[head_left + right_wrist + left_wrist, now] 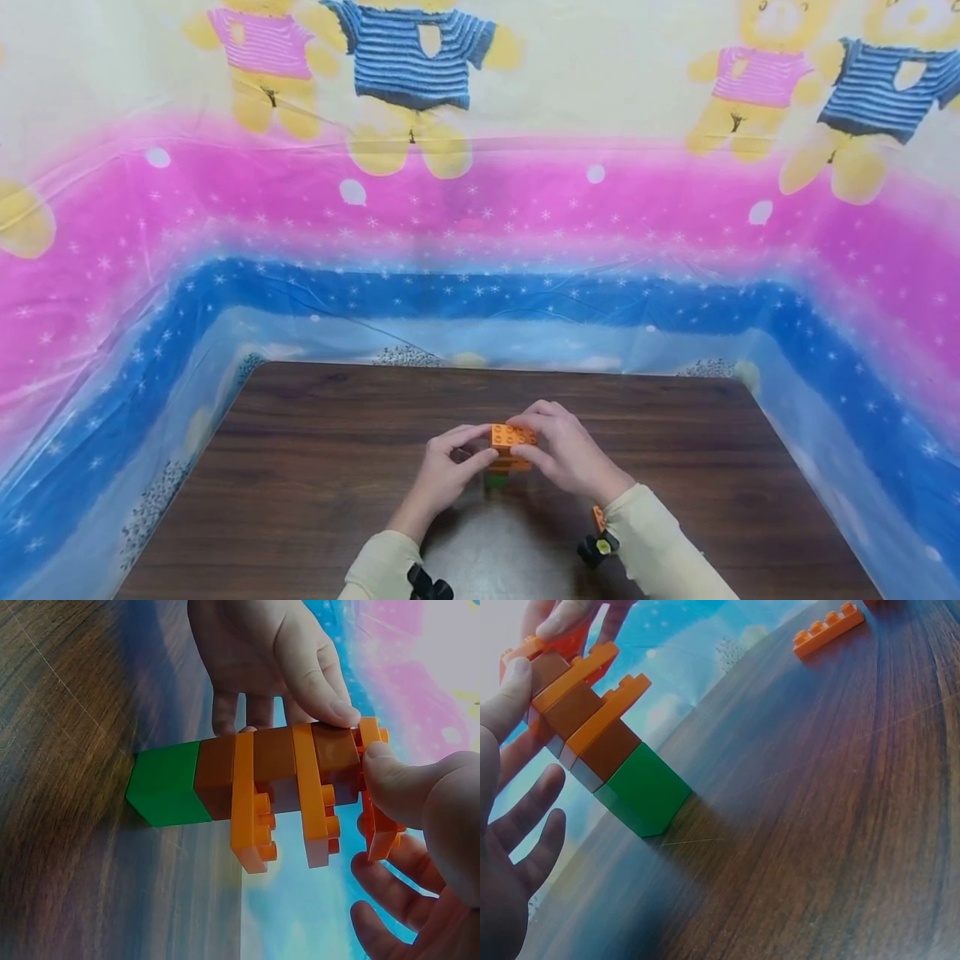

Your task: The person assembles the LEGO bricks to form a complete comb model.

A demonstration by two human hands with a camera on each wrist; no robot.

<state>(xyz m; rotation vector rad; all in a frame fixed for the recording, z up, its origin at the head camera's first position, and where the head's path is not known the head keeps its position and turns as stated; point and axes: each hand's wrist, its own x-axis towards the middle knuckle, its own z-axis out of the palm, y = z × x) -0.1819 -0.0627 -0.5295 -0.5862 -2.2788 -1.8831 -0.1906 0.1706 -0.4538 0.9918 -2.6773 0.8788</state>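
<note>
The fingers of the right hand (566,450) pinched the top orange brick (507,437), while the left hand (442,477) gripped the upper tower (618,747) between thumb and forefinger (its other fingers spread loose). The tower stood on a green block (165,784) around mid-tabletop (300,500), its lower orange bricks (243,825) jutting right. Good work here seemed to need steady left-hand bracing and a straight push above the brown blocks (274,759), since pressing the overhang might tip everything. A loose orange brick (829,631) lay nearer, rightward.
</note>
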